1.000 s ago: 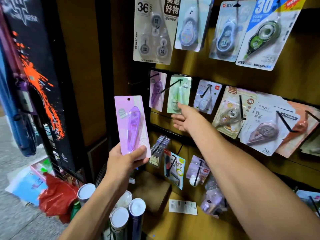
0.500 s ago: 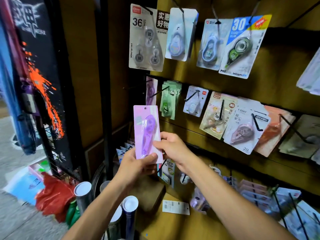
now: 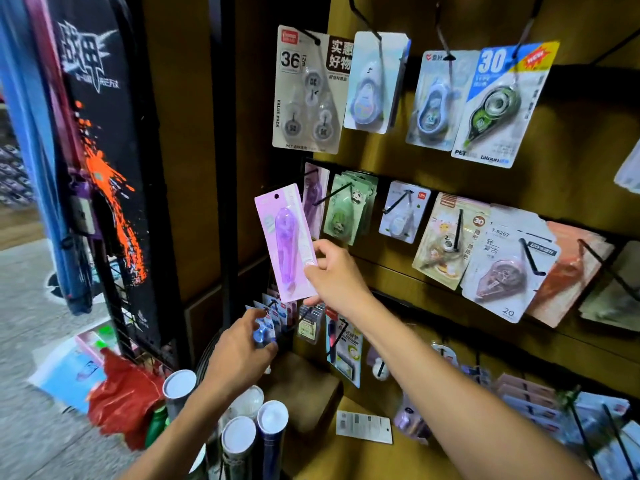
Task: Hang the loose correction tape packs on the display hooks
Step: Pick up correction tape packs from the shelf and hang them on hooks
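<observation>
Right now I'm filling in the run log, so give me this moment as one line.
right hand pinches purple pack | pack off hook, tilted | left hand touches low hung packs | matching purple packs hang behind

Lilac pack (image 3: 285,244), orange-splattered black banner (image 3: 104,161)

purple correction tape pack (image 3: 285,244) | upright, slightly tilted | beside matching hung pack (image 3: 314,199)

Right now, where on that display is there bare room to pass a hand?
Bare wood runs between the top row, under the green 30 pack, and the middle row by the panda pack. The bottom left is crowded, where the left hand reaches, below the purple pack in the right hand.
</observation>
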